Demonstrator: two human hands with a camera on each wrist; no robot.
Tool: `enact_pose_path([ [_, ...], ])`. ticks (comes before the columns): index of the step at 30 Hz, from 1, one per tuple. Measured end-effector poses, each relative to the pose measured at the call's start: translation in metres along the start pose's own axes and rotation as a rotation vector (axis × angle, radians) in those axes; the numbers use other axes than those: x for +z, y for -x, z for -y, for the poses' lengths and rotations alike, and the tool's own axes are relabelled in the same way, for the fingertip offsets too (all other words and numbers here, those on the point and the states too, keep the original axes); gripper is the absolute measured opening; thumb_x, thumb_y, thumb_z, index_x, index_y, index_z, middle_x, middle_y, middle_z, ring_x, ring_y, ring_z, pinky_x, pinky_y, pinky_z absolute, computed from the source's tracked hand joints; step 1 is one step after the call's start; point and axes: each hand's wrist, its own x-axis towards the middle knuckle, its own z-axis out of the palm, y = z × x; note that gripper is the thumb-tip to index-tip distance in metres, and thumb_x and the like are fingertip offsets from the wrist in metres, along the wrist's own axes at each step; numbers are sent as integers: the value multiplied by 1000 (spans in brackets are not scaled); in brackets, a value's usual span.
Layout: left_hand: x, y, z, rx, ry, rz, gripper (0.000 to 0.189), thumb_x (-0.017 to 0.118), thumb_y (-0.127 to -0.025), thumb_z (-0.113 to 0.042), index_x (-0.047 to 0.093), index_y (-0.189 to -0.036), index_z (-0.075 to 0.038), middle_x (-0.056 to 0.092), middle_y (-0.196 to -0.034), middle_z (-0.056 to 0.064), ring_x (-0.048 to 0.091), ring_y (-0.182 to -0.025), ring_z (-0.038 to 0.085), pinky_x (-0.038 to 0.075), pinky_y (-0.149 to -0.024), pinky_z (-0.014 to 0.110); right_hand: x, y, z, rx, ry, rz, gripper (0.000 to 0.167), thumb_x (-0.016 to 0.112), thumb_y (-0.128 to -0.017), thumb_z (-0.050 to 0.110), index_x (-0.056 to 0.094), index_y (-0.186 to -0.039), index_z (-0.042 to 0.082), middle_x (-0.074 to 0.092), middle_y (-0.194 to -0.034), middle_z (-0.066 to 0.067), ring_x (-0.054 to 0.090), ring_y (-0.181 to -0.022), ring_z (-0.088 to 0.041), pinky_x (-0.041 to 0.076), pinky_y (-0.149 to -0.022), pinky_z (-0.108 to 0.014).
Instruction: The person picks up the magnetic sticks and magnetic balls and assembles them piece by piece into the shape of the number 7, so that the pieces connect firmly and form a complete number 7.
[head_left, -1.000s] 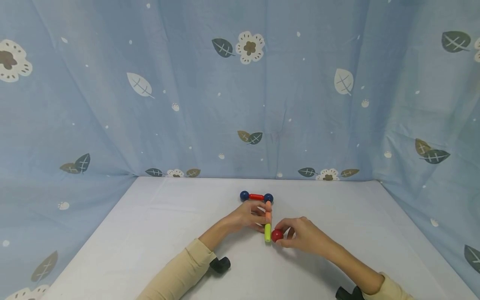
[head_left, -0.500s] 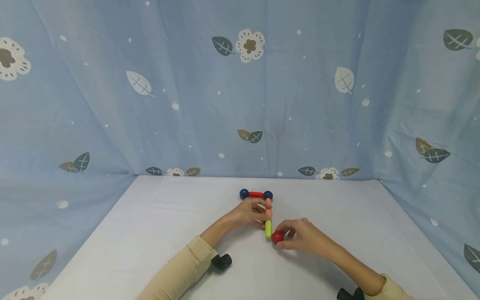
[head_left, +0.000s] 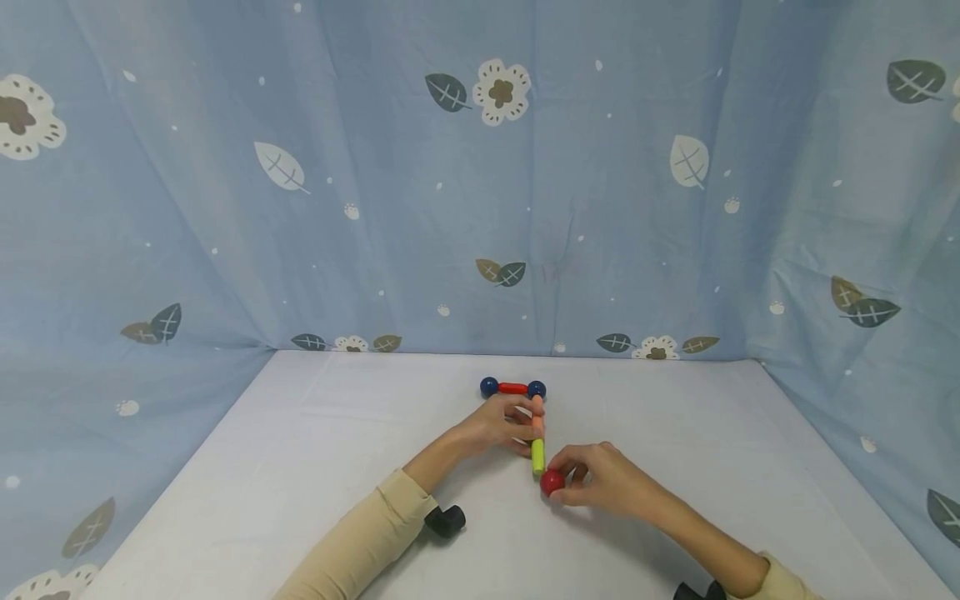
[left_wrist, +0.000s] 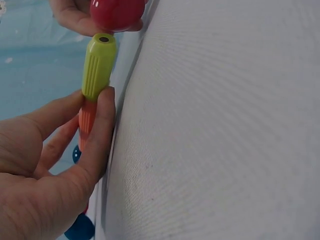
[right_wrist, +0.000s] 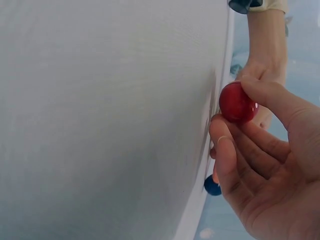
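My left hand (head_left: 491, 427) pinches a rod, orange (head_left: 537, 417) at the far part and yellow-green (head_left: 537, 457) at the near part. In the left wrist view, the yellow-green part (left_wrist: 99, 67) shows a dark dot on its end face. Between thumb and fingers my right hand (head_left: 609, 481) holds a glossy red ball (head_left: 552, 482), close to that near end; whether they touch I cannot tell. At the far end of the orange part sits a dark blue ball (head_left: 536, 390). A short red rod (head_left: 513, 388) links it with another dark blue ball (head_left: 489, 387).
All of this lies on or just over a white-covered table (head_left: 360, 417). A blue patterned curtain (head_left: 375, 208) closes off the back and both sides. Black wrist mounts (head_left: 446, 522) sit at both sleeves, near the tabletop.
The red ball has shifted slightly toward me, from beside the yellow-green end to just past it. My left hand and the rods have moved a little away from me.
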Motion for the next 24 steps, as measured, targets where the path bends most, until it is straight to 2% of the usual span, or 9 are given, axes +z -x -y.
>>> enact_pose_path([
  [11, 0, -2, 1, 4, 4, 1, 34, 72, -85, 1, 64, -118, 0, 61, -103, 14, 63, -88, 19, 62, -72, 40, 5, -1, -1, 39, 3, -23, 30, 81, -80, 26, 70, -105, 13, 73, -97, 3, 61, -74, -1, 55, -65, -17],
  [24, 1, -3, 2, 3, 6, 1, 35, 73, -85, -1, 63, -119, 1, 61, -102, 15, 64, -88, 19, 62, -73, 41, 8, -4, 1, 48, -24, -38, 32, 83, -78, 27, 66, -102, 14, 73, -95, 3, 63, -75, -3, 55, -65, -17],
])
